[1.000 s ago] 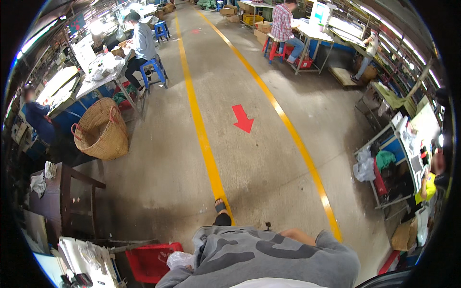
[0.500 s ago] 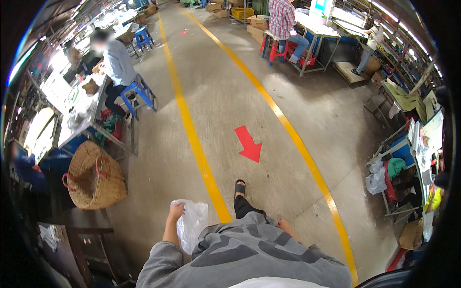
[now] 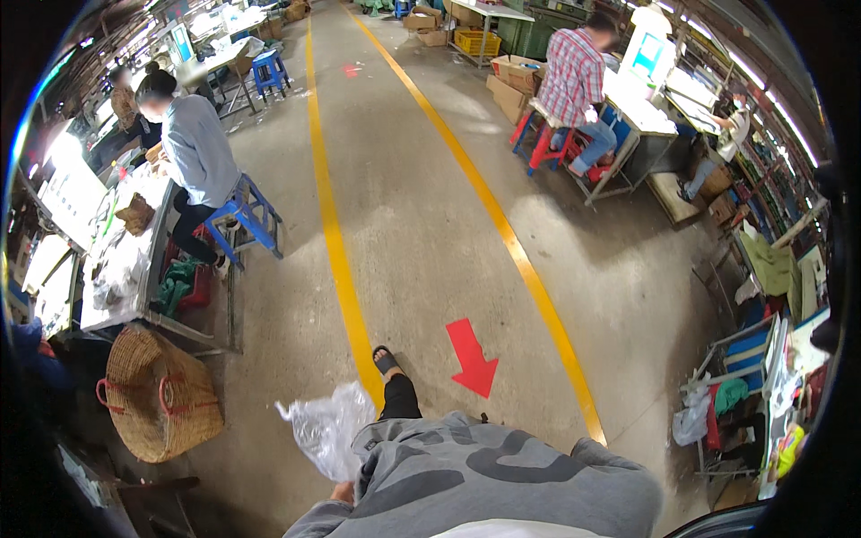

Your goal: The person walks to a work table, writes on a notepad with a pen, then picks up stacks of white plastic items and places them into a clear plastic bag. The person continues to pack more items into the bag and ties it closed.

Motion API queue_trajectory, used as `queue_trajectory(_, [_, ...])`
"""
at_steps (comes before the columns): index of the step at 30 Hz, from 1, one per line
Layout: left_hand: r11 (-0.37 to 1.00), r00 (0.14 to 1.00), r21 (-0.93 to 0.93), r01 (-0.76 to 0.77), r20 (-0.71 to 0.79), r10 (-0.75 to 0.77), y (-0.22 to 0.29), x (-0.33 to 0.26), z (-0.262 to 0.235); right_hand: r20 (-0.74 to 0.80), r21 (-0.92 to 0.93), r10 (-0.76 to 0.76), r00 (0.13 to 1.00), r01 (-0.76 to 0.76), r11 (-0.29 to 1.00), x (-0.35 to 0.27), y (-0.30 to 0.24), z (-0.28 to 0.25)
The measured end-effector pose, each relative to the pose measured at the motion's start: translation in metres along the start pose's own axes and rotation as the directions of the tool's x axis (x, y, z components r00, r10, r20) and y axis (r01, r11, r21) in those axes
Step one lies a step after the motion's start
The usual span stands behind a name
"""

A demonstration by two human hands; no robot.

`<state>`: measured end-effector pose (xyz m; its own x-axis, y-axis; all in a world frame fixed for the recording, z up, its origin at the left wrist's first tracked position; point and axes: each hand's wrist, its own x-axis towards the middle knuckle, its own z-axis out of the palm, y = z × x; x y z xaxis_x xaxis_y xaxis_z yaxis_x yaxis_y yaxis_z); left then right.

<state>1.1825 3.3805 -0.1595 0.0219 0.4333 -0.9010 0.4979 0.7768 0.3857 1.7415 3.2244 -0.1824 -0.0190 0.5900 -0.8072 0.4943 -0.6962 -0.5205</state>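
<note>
A grey sweatshirt (image 3: pixel 484 484) fills the lower edge of the view. Just beside its left side, a sliver of the left hand (image 3: pixel 342 491) is seen, mostly hidden by the sleeve; a clear plastic bag (image 3: pixel 325 429) rises crumpled from it, so the bag is taken to be grasped there, though the fingers themselves cannot be made out. The right hand is not seen at all. Ahead of the bag, a sandalled foot (image 3: pixel 385 361) is planted on the yellow line (image 3: pixel 335 242) painted along the concrete floor (image 3: pixel 421 206), with a red arrow (image 3: pixel 472 357) just to its right. To the left, a wicker basket (image 3: pixel 161 394) stands beside a cluttered table (image 3: pixel 117 269). Further on, a person in grey (image 3: pixel 199 152) is seated on a blue stool (image 3: pixel 247 215). Far right, a person in a checked shirt (image 3: pixel 574 81) is seated at a bench, across a second yellow line (image 3: pixel 502 233).
</note>
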Motion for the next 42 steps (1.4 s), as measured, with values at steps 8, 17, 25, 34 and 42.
queue_trajectory(8, [0.865,0.997,0.497,-0.070,0.058,0.048,0.304,0.167,-0.072,-0.498,-0.285,-0.228,0.837,0.090,0.954,0.150,-0.192,-0.166])
queue_trajectory(17, [0.877,0.880,0.193,-0.439,-0.103,0.464,0.726,0.323,-0.132,-0.553,-0.294,-0.322,0.768,0.182,0.938,0.312,-0.340,-0.356])
queue_trajectory(25, [0.974,0.979,0.116,-0.193,-0.050,0.200,0.868,0.408,-0.137,0.264,0.048,0.117,0.957,-0.135,0.990,0.435,-0.485,-0.691])
queue_trajectory(34, [0.997,0.993,-0.064,-0.042,-0.115,0.034,0.936,0.465,-0.138,-0.111,-0.444,-0.208,0.972,0.139,0.885,0.665,-0.743,-0.910])
queue_trajectory(42, [0.980,1.000,0.201,-0.008,-0.013,0.011,1.190,0.616,-0.275,-0.458,-0.139,-0.078,0.886,0.015,0.990,0.853,-0.831,-0.991])
